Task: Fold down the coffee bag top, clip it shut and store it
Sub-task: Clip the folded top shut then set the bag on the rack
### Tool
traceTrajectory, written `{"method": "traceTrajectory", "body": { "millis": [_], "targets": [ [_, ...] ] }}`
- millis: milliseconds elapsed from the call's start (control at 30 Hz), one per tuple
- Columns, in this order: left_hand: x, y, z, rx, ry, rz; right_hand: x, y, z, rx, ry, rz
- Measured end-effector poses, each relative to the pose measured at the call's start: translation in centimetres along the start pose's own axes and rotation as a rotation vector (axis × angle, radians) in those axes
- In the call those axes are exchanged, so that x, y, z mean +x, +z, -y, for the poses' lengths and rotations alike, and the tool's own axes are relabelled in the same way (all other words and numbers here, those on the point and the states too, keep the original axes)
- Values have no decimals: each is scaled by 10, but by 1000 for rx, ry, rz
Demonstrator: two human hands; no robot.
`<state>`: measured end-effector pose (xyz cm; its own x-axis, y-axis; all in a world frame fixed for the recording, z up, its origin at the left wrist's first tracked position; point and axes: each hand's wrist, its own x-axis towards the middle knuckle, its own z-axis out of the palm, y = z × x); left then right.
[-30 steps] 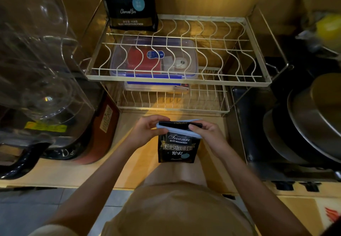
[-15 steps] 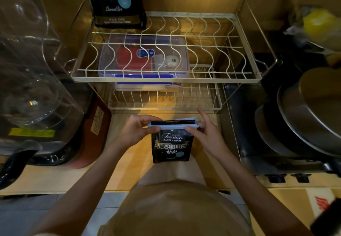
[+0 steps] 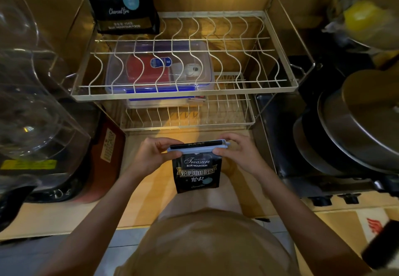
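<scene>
- Over the counter (image 3: pixel 138 202), I see both hands out front, at the two ends of one clip (image 3: pixel 197 148).
- Left hand (image 3: pixel 154 157): fingers curled, pinching the clip's left end, thumb on the near side.
- Right hand (image 3: pixel 238 151): fingertips closed on the clip's right end, near its hinge.
- Clip: pale blue bar, lying across the folded top of the bag (image 3: pixel 197 173). I cannot tell if it is snapped fully shut.
- Bag: small, black, upright, label facing me, held above the counter just in front of the rack (image 3: pixel 185 96).
- Rack: two wire tiers. A clear box (image 3: pixel 159 68) with blue trim sits on the lower tier, seen through the upper one.
- Second bag (image 3: pixel 121 3): larger, black, standing at the back left corner of the upper tier.
- Left of me: a clear jug (image 3: pixel 32 103), with a red-brown appliance (image 3: pixel 103 161) behind it.
- Right of me: stacked pots (image 3: pixel 354 129) on a dark stove; a yellow item (image 3: pixel 362 16) beyond, blurred.
</scene>
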<state>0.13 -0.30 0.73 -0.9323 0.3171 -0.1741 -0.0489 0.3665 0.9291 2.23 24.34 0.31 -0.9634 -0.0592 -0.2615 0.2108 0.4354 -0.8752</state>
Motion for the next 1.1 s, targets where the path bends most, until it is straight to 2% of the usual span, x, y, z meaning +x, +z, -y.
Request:
{"method": "traceTrajectory", "body": {
  "millis": [167, 300, 367, 500, 633, 833, 1000, 1100],
  "targets": [
    [-2, -1, -2, 23, -1, -13, 3, -8, 8, 37, -29, 162],
    [-5, -2, -10, 39, -7, 22, 4, -7, 7, -19, -33, 104],
    [-3, -6, -16, 192, 10, 63, 4, -4, 5, -24, -18, 72],
    [13, 2, -43, 709, 111, 225, 2, -1, 1, -19, -27, 32],
    [33, 47, -64, 940, 223, 369, 2, -1, 2, 12, -59, 33],
    [48, 62, -63, 927, 176, 438, -1, 0, -4, -52, -110, 24],
    [53, 57, -60, 913, 194, 462, 1, -14, -1, -81, -70, 153],
    [52, 55, -59, 901, 206, 463, -1, -25, 0, -297, -128, 210]
  ]
}}
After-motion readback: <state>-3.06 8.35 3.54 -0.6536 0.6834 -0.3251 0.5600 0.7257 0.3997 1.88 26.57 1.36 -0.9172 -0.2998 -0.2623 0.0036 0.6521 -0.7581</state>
